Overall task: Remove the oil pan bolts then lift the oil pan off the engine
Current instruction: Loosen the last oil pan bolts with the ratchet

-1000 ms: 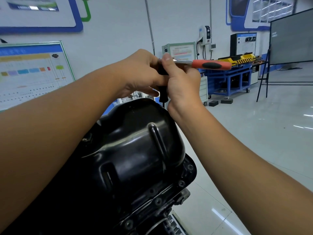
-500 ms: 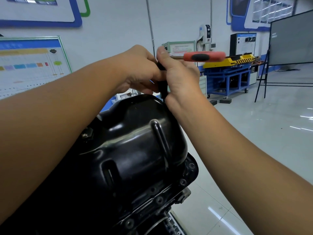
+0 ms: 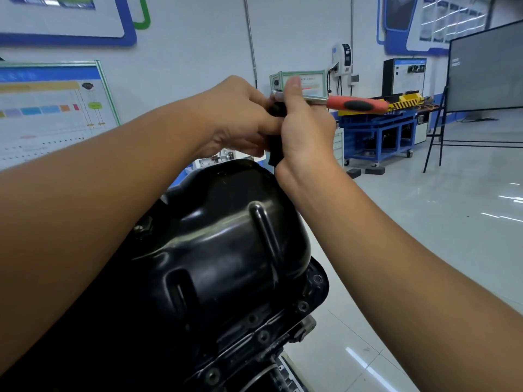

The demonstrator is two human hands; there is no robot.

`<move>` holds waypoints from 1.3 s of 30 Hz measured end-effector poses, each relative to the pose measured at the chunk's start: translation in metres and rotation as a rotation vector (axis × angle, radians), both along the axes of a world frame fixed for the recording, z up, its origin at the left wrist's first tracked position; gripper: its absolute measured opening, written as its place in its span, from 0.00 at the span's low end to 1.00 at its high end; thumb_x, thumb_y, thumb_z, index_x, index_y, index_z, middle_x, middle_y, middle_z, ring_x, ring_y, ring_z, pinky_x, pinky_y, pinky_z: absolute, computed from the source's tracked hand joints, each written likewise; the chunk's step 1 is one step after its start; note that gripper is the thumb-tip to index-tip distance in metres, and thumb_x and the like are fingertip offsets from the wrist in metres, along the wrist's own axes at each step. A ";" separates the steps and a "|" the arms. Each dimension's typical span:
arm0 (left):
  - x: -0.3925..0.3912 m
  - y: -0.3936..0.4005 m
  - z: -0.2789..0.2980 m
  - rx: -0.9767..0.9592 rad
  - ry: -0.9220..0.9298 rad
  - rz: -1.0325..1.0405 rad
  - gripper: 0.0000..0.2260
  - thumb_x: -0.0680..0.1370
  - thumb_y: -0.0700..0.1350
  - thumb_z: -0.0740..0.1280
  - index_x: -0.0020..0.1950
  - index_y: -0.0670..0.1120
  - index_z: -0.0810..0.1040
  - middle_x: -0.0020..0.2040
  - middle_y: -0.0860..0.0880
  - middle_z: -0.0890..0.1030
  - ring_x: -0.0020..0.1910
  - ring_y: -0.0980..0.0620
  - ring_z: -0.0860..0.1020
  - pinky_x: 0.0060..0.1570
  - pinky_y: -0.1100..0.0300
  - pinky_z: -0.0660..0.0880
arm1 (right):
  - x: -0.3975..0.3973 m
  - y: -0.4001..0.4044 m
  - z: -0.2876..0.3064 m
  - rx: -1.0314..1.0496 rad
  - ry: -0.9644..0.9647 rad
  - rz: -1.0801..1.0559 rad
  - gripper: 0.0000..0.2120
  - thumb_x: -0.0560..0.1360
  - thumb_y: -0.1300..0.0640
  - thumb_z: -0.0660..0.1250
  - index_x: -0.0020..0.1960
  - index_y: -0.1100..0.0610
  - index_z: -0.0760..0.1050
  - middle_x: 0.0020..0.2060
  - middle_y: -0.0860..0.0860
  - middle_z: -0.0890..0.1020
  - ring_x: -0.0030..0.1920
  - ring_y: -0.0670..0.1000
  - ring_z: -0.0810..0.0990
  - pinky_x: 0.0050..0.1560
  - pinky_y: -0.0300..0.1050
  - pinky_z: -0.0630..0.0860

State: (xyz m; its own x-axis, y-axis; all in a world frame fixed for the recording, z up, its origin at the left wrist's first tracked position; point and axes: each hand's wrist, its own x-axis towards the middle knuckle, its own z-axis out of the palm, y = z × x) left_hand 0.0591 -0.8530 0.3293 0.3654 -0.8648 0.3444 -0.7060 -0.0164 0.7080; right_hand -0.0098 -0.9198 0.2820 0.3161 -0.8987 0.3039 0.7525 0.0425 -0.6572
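A glossy black oil pan [image 3: 226,250] sits on top of the engine in the lower middle of the head view. Bolt heads [image 3: 263,336] dot its flange along the near right edge. Above the pan's far end both hands meet round a ratchet [image 3: 356,104] with a red and black handle that points right. A black socket extension [image 3: 275,154] hangs down from its head toward the pan's far rim. My left hand [image 3: 240,117] grips the ratchet head and extension from the left. My right hand [image 3: 302,131] grips them from the right, with the thumb up.
A blue wheeled workbench [image 3: 379,134] with yellow parts stands at the back right. A dark board on a black stand [image 3: 481,80] is at the far right. Wall posters hang on the left. The shiny grey floor [image 3: 424,236] spreads out right of the engine.
The hands and ratchet have stayed above the pan's far end. The red handle has swung a little and now tilts slightly downward to the right. My right thumb has lifted higher.
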 end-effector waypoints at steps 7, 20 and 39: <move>0.002 -0.001 0.001 -0.017 -0.060 0.040 0.09 0.73 0.37 0.75 0.51 0.36 0.83 0.38 0.42 0.83 0.34 0.48 0.85 0.41 0.54 0.85 | -0.001 0.002 -0.001 -0.021 -0.017 0.013 0.11 0.77 0.58 0.76 0.50 0.66 0.81 0.41 0.58 0.86 0.40 0.55 0.87 0.50 0.59 0.86; 0.007 -0.001 0.002 -0.049 -0.009 0.034 0.07 0.73 0.39 0.75 0.50 0.40 0.84 0.36 0.43 0.85 0.34 0.47 0.85 0.40 0.55 0.84 | -0.001 0.004 -0.001 -0.077 0.010 0.052 0.11 0.78 0.57 0.75 0.41 0.63 0.82 0.39 0.59 0.88 0.42 0.58 0.89 0.49 0.62 0.85; 0.008 0.000 0.003 -0.012 -0.068 -0.004 0.09 0.74 0.40 0.77 0.50 0.37 0.82 0.40 0.43 0.84 0.40 0.48 0.86 0.40 0.56 0.83 | -0.001 -0.001 -0.003 -0.010 -0.049 0.031 0.11 0.78 0.57 0.74 0.42 0.64 0.80 0.36 0.57 0.85 0.39 0.58 0.87 0.49 0.62 0.85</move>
State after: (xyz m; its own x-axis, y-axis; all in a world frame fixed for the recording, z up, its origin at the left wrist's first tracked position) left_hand 0.0668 -0.8533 0.3319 0.3371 -0.8621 0.3785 -0.7524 -0.0049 0.6587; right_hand -0.0110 -0.9209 0.2789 0.3282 -0.8856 0.3288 0.7825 0.0599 -0.6197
